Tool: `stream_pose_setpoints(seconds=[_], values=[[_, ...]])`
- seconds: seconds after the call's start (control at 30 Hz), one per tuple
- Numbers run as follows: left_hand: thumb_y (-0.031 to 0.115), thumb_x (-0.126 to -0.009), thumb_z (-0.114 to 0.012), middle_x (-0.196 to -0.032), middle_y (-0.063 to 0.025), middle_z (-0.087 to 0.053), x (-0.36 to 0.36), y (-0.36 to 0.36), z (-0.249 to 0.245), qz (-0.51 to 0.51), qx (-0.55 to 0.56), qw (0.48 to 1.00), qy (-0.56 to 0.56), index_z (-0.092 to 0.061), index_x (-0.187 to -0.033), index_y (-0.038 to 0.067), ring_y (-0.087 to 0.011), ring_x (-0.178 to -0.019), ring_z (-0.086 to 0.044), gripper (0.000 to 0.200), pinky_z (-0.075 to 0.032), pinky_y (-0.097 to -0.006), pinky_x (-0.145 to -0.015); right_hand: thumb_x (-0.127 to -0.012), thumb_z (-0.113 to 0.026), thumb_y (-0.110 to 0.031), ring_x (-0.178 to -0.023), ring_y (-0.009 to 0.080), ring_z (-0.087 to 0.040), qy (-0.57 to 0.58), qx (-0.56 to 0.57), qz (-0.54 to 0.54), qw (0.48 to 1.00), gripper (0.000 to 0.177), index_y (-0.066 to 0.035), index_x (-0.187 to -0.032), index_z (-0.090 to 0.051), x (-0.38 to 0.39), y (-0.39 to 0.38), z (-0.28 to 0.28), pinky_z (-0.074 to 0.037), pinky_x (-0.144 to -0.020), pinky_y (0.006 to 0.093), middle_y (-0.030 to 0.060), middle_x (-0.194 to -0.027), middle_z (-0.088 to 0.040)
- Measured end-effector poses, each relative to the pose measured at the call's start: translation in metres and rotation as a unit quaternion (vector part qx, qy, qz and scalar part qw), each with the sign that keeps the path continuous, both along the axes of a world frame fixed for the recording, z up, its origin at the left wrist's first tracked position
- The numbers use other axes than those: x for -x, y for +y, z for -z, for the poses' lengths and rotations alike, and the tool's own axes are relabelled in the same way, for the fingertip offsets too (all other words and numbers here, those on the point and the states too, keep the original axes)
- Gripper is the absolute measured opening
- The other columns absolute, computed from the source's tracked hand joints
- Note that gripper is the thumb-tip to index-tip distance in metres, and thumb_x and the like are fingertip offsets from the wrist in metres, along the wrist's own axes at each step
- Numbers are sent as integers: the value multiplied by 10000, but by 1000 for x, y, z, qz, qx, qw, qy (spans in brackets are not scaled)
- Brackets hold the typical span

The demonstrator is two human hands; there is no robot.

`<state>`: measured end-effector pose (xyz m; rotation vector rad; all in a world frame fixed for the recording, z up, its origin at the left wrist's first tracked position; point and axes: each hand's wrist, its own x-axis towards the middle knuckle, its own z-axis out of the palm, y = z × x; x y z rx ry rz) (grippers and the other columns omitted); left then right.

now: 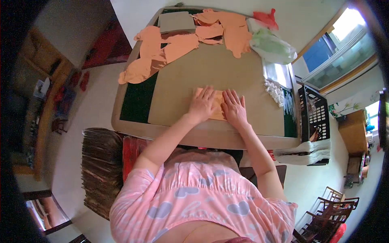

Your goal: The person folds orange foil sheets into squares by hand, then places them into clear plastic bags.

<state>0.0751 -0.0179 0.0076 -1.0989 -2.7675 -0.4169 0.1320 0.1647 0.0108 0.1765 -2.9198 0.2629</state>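
Note:
A small orange sheet (218, 113) lies near the front of a brown board (182, 89). Flat on its left part rests my left hand (202, 104), fingers stretched out. My right hand (234, 108) presses on the sheet's right edge, also with straight, flat fingers. Neither hand grips anything. What lies under the palms is hidden. Toward the back, several orange cut pieces with shiny copper-coloured parts (178, 44) are spread in an arc. A grey flat block (176, 22) sits among them.
To the right are a pale green plastic bag (273, 46), a red bag (266, 19), small white pieces (274, 92) and thin white sticks (288, 103). A black crate (314, 111) stands beside the table (178, 134). A tall stack of brown sheets (101, 166) is at left.

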Motion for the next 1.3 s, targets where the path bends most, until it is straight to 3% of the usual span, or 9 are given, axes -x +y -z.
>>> stream_pose_setpoints(seconds=[0.17, 0.37, 0.47, 0.57, 0.67, 0.97, 1.23, 1.3], values=[[539, -907, -429, -1508, -174, -235, 0, -3, 5, -19, 17, 1000, -5, -324, -1428, 66, -355, -1401, -193, 711, -96, -536, -1137, -951, -435, -334, -1371, 273, -300, 16, 11, -6, 1000, 507, -105, -1401, -383, 4, -1, 4, -192, -1099, 565, 72, -1471, -354], [541, -885, -474, -1535, -141, -177, 14, -8, 10, -50, -4, 996, -76, -302, -1445, 86, -377, -1415, -120, 741, -53, -583, -1121, -963, -402, -334, -1379, 265, -283, -17, 23, -14, 999, 499, -105, -1406, -375, 21, -8, -6, -168, -1106, 566, 65, -1479, -343], [523, -888, -482, -1542, -123, -172, 9, -17, -14, -48, 17, 997, -60, -268, -1457, 88, -340, -1423, -125, 748, -41, -609, -1109, -962, -395, -335, -1384, 263, -272, -11, 38, -24, 999, 502, -108, -1409, -370, 24, -7, -6, -149, -1109, 571, 64, -1484, -333], [527, -891, -469, -1547, -111, -163, 19, -29, -8, -65, 36, 992, -98, -221, -1470, 81, -284, -1432, -127, 772, -34, -629, -1100, -964, -387, -338, -1388, 260, -263, -21, 25, -29, 999, 502, -109, -1411, -368, 23, -7, -8, -139, -1112, 570, 62, -1487, -327], [539, -866, -484, -1537, -111, -193, 18, -34, -3, -67, 17, 996, -51, -196, -1464, 36, -225, -1427, -161, 832, -65, -689, -1064, -969, -382, -335, -1387, 262, -265, -32, 24, -30, 999, 501, -108, -1415, -364, 24, -9, -14, -148, -1109, 568, 61, -1488, -327], [577, -853, -480, -1538, -124, -179, 16, -33, -6, -93, 28, 995, -37, -209, -1458, 24, -240, -1433, -130, 863, -51, -702, -1055, -964, -411, -329, -1383, 279, -275, -22, 46, -29, 998, 496, -105, -1406, -389, 27, -8, -13, -166, -1094, 577, 65, -1480, -346], [608, -863, -429, -1550, -125, -137, 14, -32, 2, -92, 63, 993, -45, -190, -1469, 34, -252, -1440, -97, 868, -37, -689, -1061, -982, -353, -334, -1384, 286, -274, -67, -26, 65, 995, 457, -97, -1362, -448, 40, -34, -25, -105, -1128, 552, 91, -1452, -384], [618, -869, -406, -1553, -129, -128, 15, -31, 3, -91, 86, 991, -39, -188, -1472, 37, -258, -1442, -90, 865, -36, -687, -1060, -983, -347, -319, -1388, 280, -266, -73, 32, -6, 997, 452, -101, -1367, -445, 47, -58, -10, -103, -1131, 551, 90, -1462, -370]])
